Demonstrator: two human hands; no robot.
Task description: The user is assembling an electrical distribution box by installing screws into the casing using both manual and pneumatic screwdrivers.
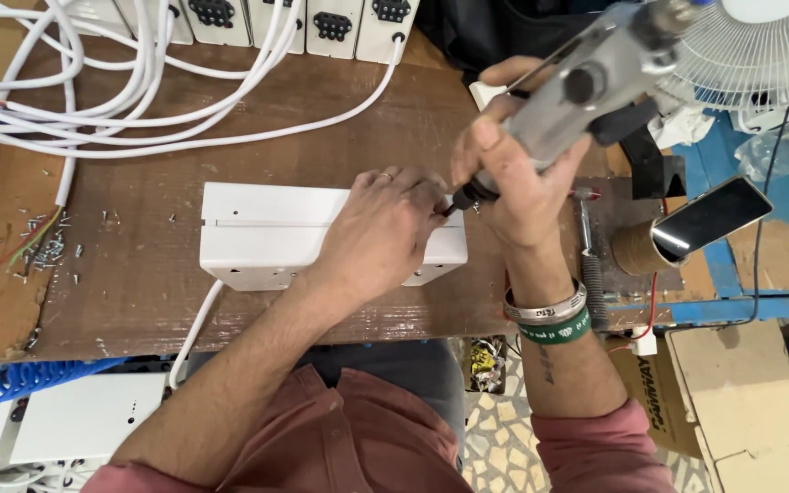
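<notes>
The power strip box lies on the tabletop near its front edge. Cables lie behind it, loose screws toward the left edge, a phone at the right edge.

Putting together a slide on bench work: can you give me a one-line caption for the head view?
Left hand steadies a white box on a wooden bench while the right hand presses a grey power screwdriver to it.

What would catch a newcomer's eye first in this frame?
Most striking is the grey power screwdriver gripped in the right hand, its tip pressed to the right end of a white box at the centre of the wooden bench. The left hand lies flat on that box. Behind, a tangle of white cables runs across the top left, and a white fan stands at the top right.
</notes>
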